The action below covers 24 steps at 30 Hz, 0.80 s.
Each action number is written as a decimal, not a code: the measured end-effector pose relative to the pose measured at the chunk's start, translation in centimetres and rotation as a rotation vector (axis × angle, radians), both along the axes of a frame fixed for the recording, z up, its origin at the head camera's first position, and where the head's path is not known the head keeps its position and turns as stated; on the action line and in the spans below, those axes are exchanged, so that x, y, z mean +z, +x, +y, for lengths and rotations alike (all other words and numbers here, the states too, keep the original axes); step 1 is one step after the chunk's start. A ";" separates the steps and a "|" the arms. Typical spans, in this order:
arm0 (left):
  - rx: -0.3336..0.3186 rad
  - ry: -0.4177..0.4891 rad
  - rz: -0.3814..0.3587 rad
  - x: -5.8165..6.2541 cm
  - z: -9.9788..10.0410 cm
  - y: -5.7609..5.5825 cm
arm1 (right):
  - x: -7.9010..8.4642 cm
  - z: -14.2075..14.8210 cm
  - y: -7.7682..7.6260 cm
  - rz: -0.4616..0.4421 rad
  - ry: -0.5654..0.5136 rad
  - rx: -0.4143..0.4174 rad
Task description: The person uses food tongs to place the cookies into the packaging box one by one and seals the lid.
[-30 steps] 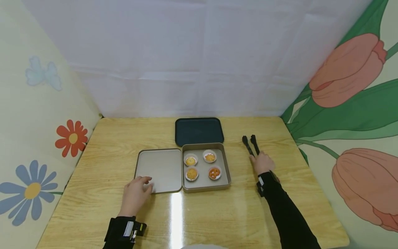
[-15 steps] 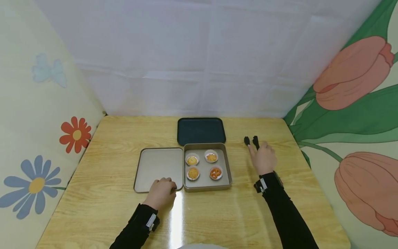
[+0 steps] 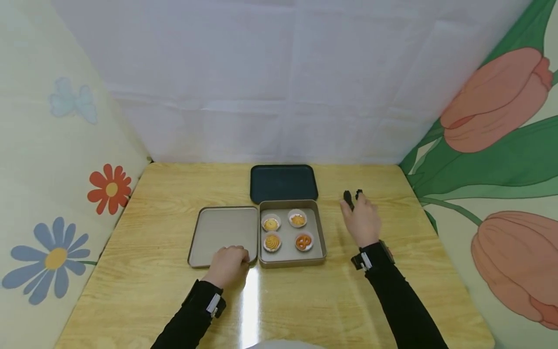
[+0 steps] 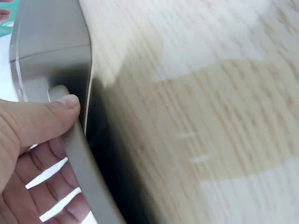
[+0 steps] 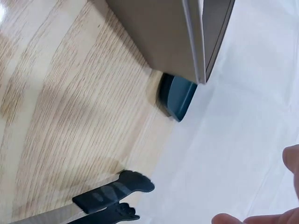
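In the head view my left hand (image 3: 227,265) is at the near right corner of the flat metal lid (image 3: 224,232), beside the tin box (image 3: 292,264). The left wrist view shows its thumb (image 4: 46,119) on the outside of the metal rim, with the other fingers bent behind it, pinching the lid's edge. My right hand (image 3: 364,222) is over the black-tipped tongs (image 3: 348,196), covering most of them. Its fingers (image 5: 292,161) look spread and apart from the tongs' black tips (image 5: 117,191) in the right wrist view.
Several pastries in white paper cups, one a pretzel shape (image 3: 303,242), sit in the box. Behind the box lies a dark tray (image 3: 283,183). A white cloth (image 3: 261,97) hangs at the wooden table's (image 3: 144,291) far edge, with painted walls either side.
My left hand has moved right along the lid's near edge to its corner and curled there. My right hand has moved forward over the tongs, covering more of them.
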<state>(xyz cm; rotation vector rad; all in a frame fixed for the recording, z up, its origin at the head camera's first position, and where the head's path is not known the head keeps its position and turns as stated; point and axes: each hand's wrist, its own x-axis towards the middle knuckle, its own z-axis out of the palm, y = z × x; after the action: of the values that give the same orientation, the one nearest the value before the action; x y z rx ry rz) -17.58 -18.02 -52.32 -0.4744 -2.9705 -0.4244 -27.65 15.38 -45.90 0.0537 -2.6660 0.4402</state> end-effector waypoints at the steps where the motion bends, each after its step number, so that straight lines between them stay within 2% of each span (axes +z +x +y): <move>1: 0.004 0.024 0.001 0.2 -0.1 0.1 | 0.2 -0.3 0.1 0.005 0.003 0.014; 7: 0.026 0.143 0.056 2.3 -0.7 0.1 | 1.1 -2.2 0.8 -0.050 -0.030 0.112; 12: 0.048 0.222 0.185 5.0 -1.7 -0.3 | 1.5 -4.4 1.4 -0.082 -0.087 0.242; 15: 0.078 0.318 0.261 6.7 -2.5 -0.7 | 1.7 -5.9 2.0 -0.086 -0.119 0.318; 18: 0.115 0.489 0.271 8.3 -3.3 -1.0 | 1.9 -7.2 2.6 -0.097 -0.145 0.372; 20: 0.142 0.635 0.251 9.2 -3.7 -1.1 | 2.0 -8.0 2.9 -0.128 -0.180 0.402; 24: 0.195 0.966 0.210 11.2 -3.6 -0.7 | 2.1 -9.3 3.5 -0.257 -0.330 0.494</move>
<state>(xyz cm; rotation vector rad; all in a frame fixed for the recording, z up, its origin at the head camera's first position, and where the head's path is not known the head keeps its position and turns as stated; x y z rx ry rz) -18.27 -21.61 -41.15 -0.0981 -2.2023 -1.5242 -24.16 6.06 -43.83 0.5992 -2.7712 1.1031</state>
